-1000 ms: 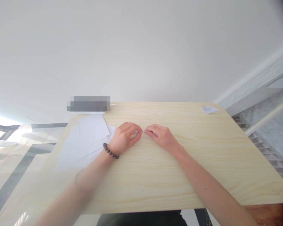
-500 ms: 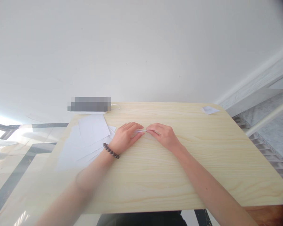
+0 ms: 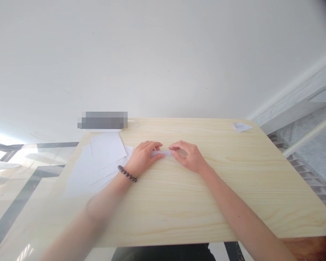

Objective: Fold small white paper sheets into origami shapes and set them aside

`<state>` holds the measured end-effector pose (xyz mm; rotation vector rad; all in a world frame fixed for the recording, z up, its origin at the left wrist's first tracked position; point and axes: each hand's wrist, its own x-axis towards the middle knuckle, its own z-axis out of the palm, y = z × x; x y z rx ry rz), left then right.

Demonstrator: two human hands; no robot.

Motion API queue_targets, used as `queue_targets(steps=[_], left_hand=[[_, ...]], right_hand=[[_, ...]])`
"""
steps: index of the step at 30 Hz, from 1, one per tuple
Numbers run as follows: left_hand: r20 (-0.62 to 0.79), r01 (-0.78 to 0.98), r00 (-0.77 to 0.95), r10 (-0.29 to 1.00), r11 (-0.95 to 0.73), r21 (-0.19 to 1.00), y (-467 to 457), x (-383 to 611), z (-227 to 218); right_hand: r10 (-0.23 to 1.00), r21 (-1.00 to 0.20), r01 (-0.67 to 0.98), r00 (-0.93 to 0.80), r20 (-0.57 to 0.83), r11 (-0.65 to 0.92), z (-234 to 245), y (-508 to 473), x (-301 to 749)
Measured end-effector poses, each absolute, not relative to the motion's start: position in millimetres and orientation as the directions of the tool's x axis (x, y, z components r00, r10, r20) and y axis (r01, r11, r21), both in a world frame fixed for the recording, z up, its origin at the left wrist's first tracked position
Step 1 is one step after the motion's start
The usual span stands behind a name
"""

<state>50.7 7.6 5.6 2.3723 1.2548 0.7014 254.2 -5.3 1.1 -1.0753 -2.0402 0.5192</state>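
Note:
A small folded white paper (image 3: 166,153) is between my two hands, just above or on the middle of the wooden table. My left hand (image 3: 143,155), with a dark bead bracelet on its wrist, grips the paper's left part between thumb and fingers. At the paper's right end, the thumb and fingertips of my right hand (image 3: 188,155) pinch its tip. Part of the paper is hidden behind my left thumb and fingers.
Several loose white sheets (image 3: 105,150) overlap on the table's left side. Behind them stands a blurred grey box-like object (image 3: 103,120) with a white cable. A folded paper piece (image 3: 241,126) lies at the far right corner of the wooden table (image 3: 176,210). A wall rises behind.
The folded paper has turned so that more of its flat face shows. My right fingertips have shifted slightly right and opened into a rounder pinch. My left fingers have lifted a little from the thumb.

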Motion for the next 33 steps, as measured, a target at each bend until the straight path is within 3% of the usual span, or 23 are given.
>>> queue_targets(steps=[9,20,33], left_hand=[[0.253,0.641,0.453,0.855,-0.509,0.574,6.5,49.9,5.5],[0.336,0.663,0.464,0.819,-0.573,0.481,8.3,49.0,4.9],[0.313,0.654,0.495,0.810,-0.585,0.479,7.2,49.6,4.7]], right_hand=[[0.827,-0.618,0.551,-0.398,0.397,0.562,-0.4,-5.0,252.9],[0.798,-0.511,0.613,-0.446,0.405,0.602,0.0,-5.4,247.9],[0.799,-0.446,0.668,-0.444,0.405,0.596,-2.7,-5.0,246.7]])
